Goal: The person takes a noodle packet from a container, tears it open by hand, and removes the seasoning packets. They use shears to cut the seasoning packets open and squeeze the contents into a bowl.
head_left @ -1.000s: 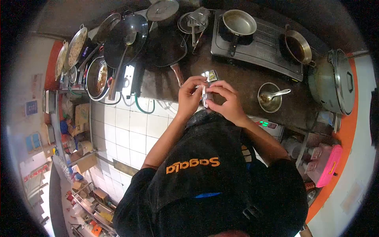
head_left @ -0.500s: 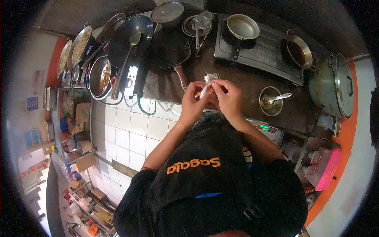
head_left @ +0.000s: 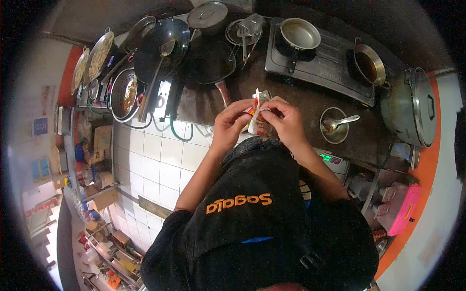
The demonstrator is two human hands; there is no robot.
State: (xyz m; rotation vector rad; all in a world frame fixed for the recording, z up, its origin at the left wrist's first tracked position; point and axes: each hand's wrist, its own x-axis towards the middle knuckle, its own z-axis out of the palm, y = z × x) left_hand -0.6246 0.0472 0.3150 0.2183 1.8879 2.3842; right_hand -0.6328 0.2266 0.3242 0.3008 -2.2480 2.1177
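Close in front of my body, a small packet (head_left: 257, 125) with white edges and red and yellow print is pinched in both hands. My left hand (head_left: 232, 125) has its fingers closed on the packet's left side. The fingers of my right hand (head_left: 285, 120) grip its right side near the top. The packet's upper end stands up between the hands, and part of it is hidden by my fingers. To the right of my hands, a metal bowl (head_left: 326, 135) holds a spoon (head_left: 347, 119) and some dark food. Behind my left hand lies a brown handle (head_left: 223, 92).
A gas stove (head_left: 323, 68) at the back bears a saucepan (head_left: 300, 34) and a small pan (head_left: 370, 65). At left stand a wok (head_left: 170, 36) with a ladle and a pan of brown food (head_left: 127, 94). A large lidded pot (head_left: 403, 109) stands at right.
My hands have moved slightly apart, showing more of the packet between them. Its printed face and white edge are more upright now. The cookware has stayed in place.
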